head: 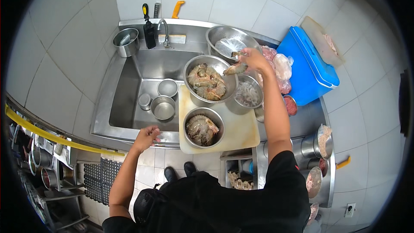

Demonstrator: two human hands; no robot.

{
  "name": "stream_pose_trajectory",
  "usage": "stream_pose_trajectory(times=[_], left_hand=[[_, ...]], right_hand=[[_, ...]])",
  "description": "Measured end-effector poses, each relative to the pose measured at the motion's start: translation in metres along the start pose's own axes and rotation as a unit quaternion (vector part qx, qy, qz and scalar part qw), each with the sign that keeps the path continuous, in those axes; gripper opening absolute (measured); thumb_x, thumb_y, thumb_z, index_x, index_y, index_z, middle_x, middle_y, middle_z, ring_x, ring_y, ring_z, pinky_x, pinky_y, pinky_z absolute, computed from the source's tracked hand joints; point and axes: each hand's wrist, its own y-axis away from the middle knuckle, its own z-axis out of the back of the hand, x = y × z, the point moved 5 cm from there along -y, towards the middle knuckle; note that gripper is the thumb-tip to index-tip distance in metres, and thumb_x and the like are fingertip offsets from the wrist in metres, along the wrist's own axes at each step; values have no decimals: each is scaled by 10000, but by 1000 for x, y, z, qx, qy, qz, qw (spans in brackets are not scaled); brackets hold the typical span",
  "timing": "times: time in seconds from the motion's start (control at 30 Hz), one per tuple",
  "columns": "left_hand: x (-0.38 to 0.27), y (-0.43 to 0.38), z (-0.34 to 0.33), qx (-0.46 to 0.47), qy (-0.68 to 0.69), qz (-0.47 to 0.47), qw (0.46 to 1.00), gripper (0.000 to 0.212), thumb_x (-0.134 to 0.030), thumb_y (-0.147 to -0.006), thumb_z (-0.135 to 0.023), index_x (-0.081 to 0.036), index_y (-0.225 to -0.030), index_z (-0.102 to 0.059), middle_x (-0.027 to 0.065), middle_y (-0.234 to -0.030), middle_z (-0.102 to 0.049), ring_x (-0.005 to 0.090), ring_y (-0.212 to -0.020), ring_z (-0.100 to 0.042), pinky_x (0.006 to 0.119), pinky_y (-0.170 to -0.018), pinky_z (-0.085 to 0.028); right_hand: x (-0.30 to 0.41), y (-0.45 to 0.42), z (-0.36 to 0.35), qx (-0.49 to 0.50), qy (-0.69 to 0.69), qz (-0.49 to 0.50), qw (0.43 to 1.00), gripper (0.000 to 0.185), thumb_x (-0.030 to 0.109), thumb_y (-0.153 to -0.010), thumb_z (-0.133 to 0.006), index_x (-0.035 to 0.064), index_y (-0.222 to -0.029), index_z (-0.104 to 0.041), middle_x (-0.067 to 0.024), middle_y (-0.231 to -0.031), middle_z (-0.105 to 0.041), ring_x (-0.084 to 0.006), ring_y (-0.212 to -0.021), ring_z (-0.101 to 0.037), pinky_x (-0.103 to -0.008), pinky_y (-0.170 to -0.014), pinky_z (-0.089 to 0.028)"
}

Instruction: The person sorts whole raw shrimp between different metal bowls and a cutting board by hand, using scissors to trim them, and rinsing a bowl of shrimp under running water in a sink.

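Observation:
My right hand holds a raw shell-on shrimp above the right rim of a large steel bowl. Several whole shrimp lie in that bowl. A smaller steel bowl with more shrimp sits at the front of a white cutting board. Just right of the large bowl, a steel pot contains pale, peeled-looking shrimp. Over the sink's front edge is my left hand, loosely curled with nothing visible in it.
The steel sink has two round containers and a small can in it. A faucet rises behind. Bagged meat and a blue cooler stand to the right. A large basin holds a plastic bag.

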Motion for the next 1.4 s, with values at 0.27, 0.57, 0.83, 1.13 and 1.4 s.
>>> stream_pose_trajectory(times=[0.27,0.57,0.83,1.13,1.4], left_hand=[[16,-5,0,30,-2,-20,999,397,-274,-920,-570,25,-1181,-550,55,-905,-636,94,-710,-616,212,-532,-474],[15,2,-8,29,-13,5,999,318,-269,-928,-552,-27,-1133,-578,22,-898,-619,84,-713,-601,213,-527,-470],[-5,-5,-29,66,-55,-6,996,433,-334,-937,-532,-16,-1231,-521,37,-972,-640,87,-770,-608,213,-575,-462],[11,-11,-42,86,-55,-11,995,398,-312,-933,-545,-32,-1217,-534,39,-976,-638,89,-756,-620,227,-564,-482],[22,2,-31,41,-30,2,999,367,-291,-935,-540,-3,-1162,-555,39,-929,-629,103,-763,-624,234,-556,-480]], right_hand=[[15,35,10,-27,-199,-55,978,269,200,-897,-594,8,-1084,-578,-48,-908,-626,-123,-763,-598,-265,-554,-534],[34,121,-43,38,-225,-44,973,324,322,-884,-614,115,-1131,-588,80,-952,-604,-23,-847,-519,-223,-671,-412],[26,161,-110,163,-234,-22,958,361,227,-890,-625,33,-1184,-547,62,-877,-584,-16,-724,-486,-194,-596,-404],[14,174,-173,236,-259,-18,936,240,131,-912,-568,-13,-1105,-568,23,-838,-595,-54,-739,-498,-217,-658,-424],[41,167,-140,201,-9,83,976,298,202,-871,-605,-2,-1086,-626,-184,-1135,-620,-235,-932,-643,-321,-784,-493]])
